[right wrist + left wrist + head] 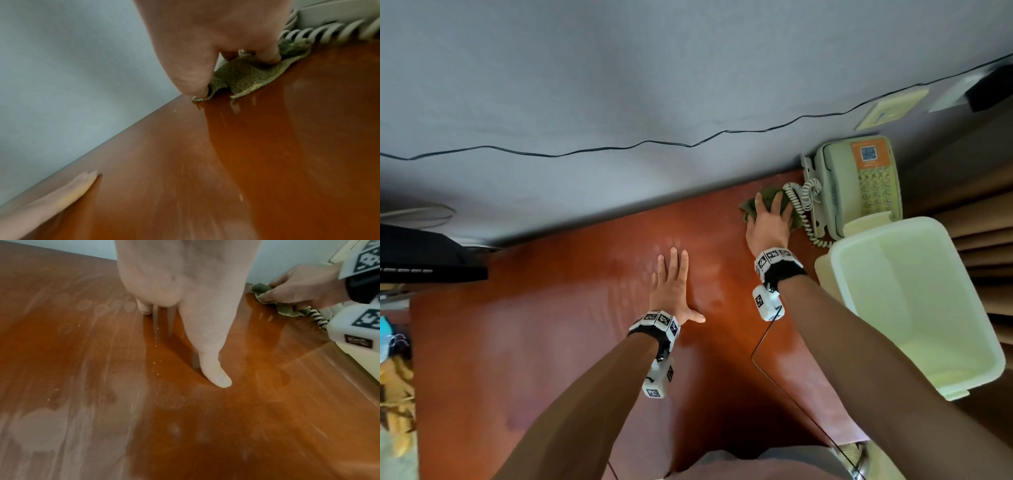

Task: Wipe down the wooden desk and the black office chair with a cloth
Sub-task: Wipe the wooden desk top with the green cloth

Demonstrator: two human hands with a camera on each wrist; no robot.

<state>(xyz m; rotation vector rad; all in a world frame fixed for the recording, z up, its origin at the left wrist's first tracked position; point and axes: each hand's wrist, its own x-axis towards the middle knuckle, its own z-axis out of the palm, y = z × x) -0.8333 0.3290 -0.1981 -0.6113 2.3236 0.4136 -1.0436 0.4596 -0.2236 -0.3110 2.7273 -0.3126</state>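
The reddish-brown wooden desk (551,325) shows dusty smears and a darker wet streak (257,138). A crumpled green cloth (748,205) lies at the desk's far right, against the wall and the phone cord. My right hand (770,219) presses down on the cloth (246,74) with spread fingers and thumb, and the cloth bunches up under the palm. My left hand (674,284) lies flat on the middle of the desk, fingers straight, thumb (218,378) out to the side, holding nothing. The black office chair is not in view.
A beige desk phone (859,185) with a coiled cord (801,205) touches the cloth's right side. A white plastic bin (914,301) stands at the desk's right end. A black device (424,253) sits at the far left. A thin cable (774,377) trails across the desk.
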